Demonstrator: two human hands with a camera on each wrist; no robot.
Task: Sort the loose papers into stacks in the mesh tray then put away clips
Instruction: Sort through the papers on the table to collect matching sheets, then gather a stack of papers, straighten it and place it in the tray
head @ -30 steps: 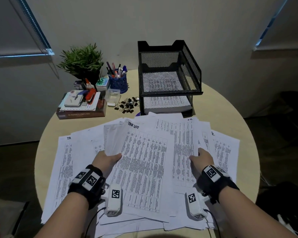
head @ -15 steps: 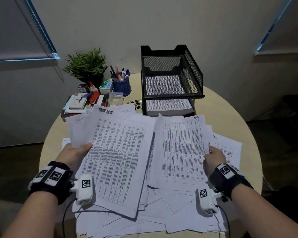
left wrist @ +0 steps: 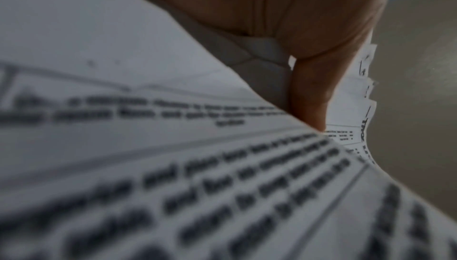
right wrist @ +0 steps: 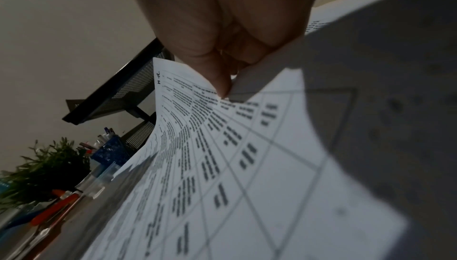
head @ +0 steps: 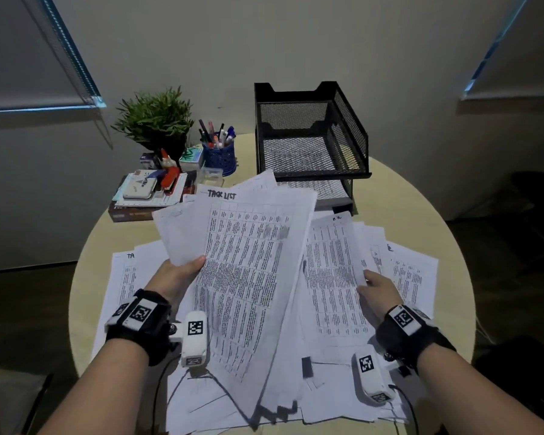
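Observation:
My left hand [head: 182, 274] grips a fanned bundle of printed sheets headed "Task List" [head: 248, 265], lifted and tilted over the round table; its thumb [left wrist: 311, 96] presses on top of them. My right hand [head: 374, 285] pinches the right edge of another printed sheet [head: 330, 277], its thumb [right wrist: 217, 80] on the page. More loose papers [head: 412, 271] lie spread across the table beneath both. The black two-tier mesh tray [head: 311, 136] stands at the back, with paper in its lower tiers. The binder clips are hidden behind the raised sheets.
Back left are a potted plant [head: 156, 120], a blue pen cup [head: 219, 153], a small clear box [head: 212, 175] and a book stack [head: 145, 196] with a stapler and small items on it. The table edge [head: 459, 293] curves close at right.
My left hand has lifted its bundle off the pile and swung it right and up, so it now overlaps the sheet in my right hand. The clips have become hidden.

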